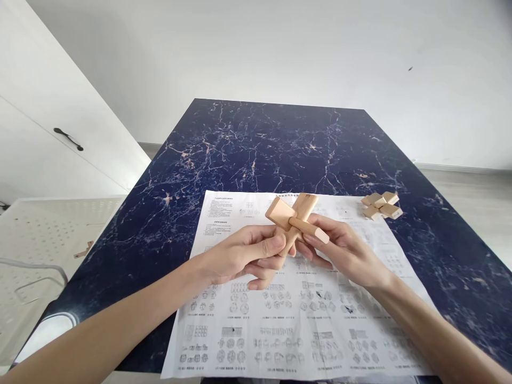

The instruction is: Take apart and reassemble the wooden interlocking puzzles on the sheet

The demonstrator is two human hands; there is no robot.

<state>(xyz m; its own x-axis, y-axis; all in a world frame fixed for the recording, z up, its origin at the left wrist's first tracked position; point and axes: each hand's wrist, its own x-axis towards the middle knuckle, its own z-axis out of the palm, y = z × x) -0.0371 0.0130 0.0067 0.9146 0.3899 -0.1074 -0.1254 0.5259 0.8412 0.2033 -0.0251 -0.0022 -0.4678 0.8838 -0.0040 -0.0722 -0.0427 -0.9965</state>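
Pale wood, right at centre: a crossed wooden assembly (303, 207) is up in both hands, above the printed sheet (286, 314) on the dark blue, marble-patterned counter (256, 154). Left hand (244, 253) has the lower end pinched, thumb on top, fingers curled beneath. Over on the other side, the right hand (346, 248) grips around the bar that slants toward it, thumb and fingers close to the pale end.

Now, the danger! These bars look smooth and hang on their crossing, so a twist from one side against the other could slide a bar loose. A slack left pinch could let the whole cross tip, and a dropped piece might bounce off the paper. Force a bar at a skewed angle and, I'd judge, it could jam.

Away at the sheet's upper right corner sits a compact wooden cluster (382, 206), well apart from the hands.

And the print? Small Chinese-looking text blocks and rows of line diagrams; a heading along the top is partly covered, too blurred to call with confidence. Dark marks show on one bar's upper end, unreadable. No brand can be made out.
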